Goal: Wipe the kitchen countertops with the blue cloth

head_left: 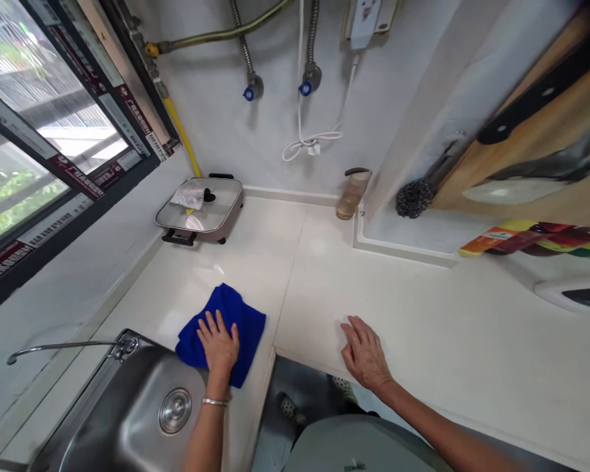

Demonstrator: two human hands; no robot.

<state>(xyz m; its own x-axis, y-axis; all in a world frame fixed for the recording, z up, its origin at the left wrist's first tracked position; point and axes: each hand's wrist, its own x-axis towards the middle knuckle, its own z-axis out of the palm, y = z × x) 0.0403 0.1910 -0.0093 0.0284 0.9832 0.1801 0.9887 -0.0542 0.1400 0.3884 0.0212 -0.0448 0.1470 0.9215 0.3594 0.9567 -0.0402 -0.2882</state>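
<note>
A blue cloth (pixel 248 328) lies spread with folds on the white countertop (pixel 324 288), beside the sink. My left hand (pixel 219 342) rests flat on top of it, fingers spread, and presses on it without gripping. Over the counter's front edge, to the right, my right hand (pixel 365 354) has loosely bent fingers and a thumb held apart. Nothing shows in it, though its palm is turned away from view.
A steel sink (pixel 142 393) with a faucet (pixel 122 344) is at the left. Toward the back stand an electric pan (pixel 201 206) with a glass lid and a brownish pitcher (pixel 353 193). A knife (pixel 535 95) and a steel scrubber (pixel 415 198) hang at the right.
</note>
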